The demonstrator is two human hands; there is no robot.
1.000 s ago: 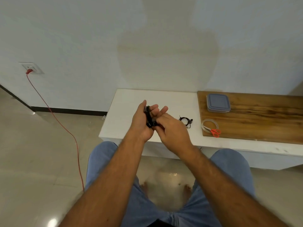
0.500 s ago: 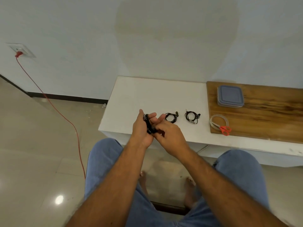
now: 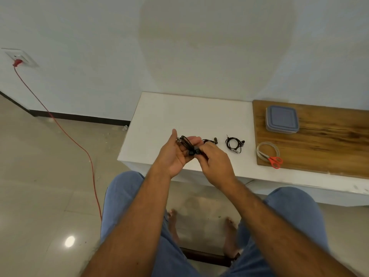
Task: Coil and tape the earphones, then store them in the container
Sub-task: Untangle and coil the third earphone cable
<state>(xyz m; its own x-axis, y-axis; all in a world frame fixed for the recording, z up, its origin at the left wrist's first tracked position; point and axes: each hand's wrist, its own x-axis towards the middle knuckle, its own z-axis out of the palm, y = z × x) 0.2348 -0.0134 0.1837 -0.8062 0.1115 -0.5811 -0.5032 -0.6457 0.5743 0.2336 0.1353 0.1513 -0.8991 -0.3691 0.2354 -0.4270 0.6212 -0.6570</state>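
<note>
Above the white table's (image 3: 159, 120) near edge, left hand (image 3: 175, 154) cradling coiled black earphones (image 3: 187, 144) across curled fingers, right hand (image 3: 214, 164) pinching the coil, lidded container (image 3: 281, 119) on wooden board (image 3: 319, 148)

Evenly and softly lit, with a bright glare spot on the glossy floor (image 3: 69, 241) at lower left, a broad faint shadow on the wall (image 3: 217, 41), wide-angle bending toward the edges, slight softness on the near forearms.

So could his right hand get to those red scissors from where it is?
Probably yes, once freed: the right hand is pinching the earphones, but only bare table and one coiled pair lie between it and the scissors.
</note>
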